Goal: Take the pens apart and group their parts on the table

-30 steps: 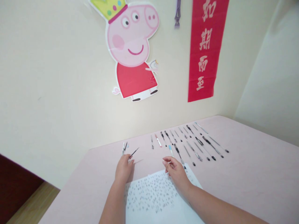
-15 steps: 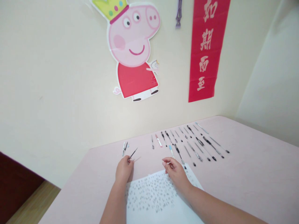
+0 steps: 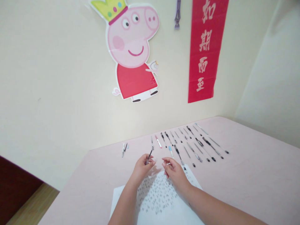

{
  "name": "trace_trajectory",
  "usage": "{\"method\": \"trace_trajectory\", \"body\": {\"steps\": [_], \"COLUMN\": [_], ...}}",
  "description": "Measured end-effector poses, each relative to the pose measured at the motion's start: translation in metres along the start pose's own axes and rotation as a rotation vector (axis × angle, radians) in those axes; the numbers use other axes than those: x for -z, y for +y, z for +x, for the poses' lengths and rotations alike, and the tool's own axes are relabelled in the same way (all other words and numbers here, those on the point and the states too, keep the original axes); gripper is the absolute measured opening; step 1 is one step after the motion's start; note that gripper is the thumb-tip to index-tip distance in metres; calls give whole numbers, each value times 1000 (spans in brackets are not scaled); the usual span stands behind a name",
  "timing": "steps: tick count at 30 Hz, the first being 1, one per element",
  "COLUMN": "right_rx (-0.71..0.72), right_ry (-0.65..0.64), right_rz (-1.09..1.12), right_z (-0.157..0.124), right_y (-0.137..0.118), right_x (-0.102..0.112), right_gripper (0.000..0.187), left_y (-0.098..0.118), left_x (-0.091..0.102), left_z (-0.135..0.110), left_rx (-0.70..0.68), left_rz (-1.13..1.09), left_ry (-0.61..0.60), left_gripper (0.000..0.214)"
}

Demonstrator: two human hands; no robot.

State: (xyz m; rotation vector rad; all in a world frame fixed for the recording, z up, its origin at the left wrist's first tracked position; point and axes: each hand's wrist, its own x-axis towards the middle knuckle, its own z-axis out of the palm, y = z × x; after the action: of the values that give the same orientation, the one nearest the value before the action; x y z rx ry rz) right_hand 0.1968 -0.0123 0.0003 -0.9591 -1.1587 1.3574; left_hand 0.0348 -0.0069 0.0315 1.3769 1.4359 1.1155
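Note:
My left hand [image 3: 143,167] is closed on a thin black pen [image 3: 150,154], which points up and away from me at a slant; whether it is a whole pen or a refill I cannot tell. Just to the right, above the top of the written sheet, hovers my right hand [image 3: 172,170] with its fingers curled in, and anything between the fingertips is hidden. Under both forearms lies white paper [image 3: 173,215] covered with small handwriting. Close beyond my right hand are a blue-and-white pen [image 3: 171,152] and a black-capped clear pen [image 3: 179,156].
Several pens and refills lie in two slanted rows on the pink tabletop [image 3: 248,175], among them a pink-and-white pen [image 3: 158,142]. A small group of slim pens [image 3: 123,150] sits at the left. Behind stands a wall with a cartoon pig cutout [image 3: 134,81] and red banner [image 3: 201,62].
My left hand has moved right with the black pen, from near the small left group to close beside my right hand. My right hand has hardly moved.

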Motion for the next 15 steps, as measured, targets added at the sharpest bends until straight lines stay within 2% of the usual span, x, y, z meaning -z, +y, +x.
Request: {"method": "trace_trajectory", "body": {"steps": [4,7,10,15], "right_rx": [-39,-57,-58,-18], "right_ry": [-43,-71,-52,43], "right_rz": [37,36,52,67], "right_z": [1,1,1,3], "right_y": [-1,-4,-5,-5], "right_x": [0,0,1,3], "right_gripper": [44,40,37,36], "left_y": [5,5,1,-12], "left_x": [-16,-20,-19,-7], "left_z": [-7,-8,-6,1], "left_rx": [13,1,2,-25], "left_rz": [-57,-59,-13,182], "left_ry": [-126,-174,-147,1], "left_gripper": [33,33,35,30]}}
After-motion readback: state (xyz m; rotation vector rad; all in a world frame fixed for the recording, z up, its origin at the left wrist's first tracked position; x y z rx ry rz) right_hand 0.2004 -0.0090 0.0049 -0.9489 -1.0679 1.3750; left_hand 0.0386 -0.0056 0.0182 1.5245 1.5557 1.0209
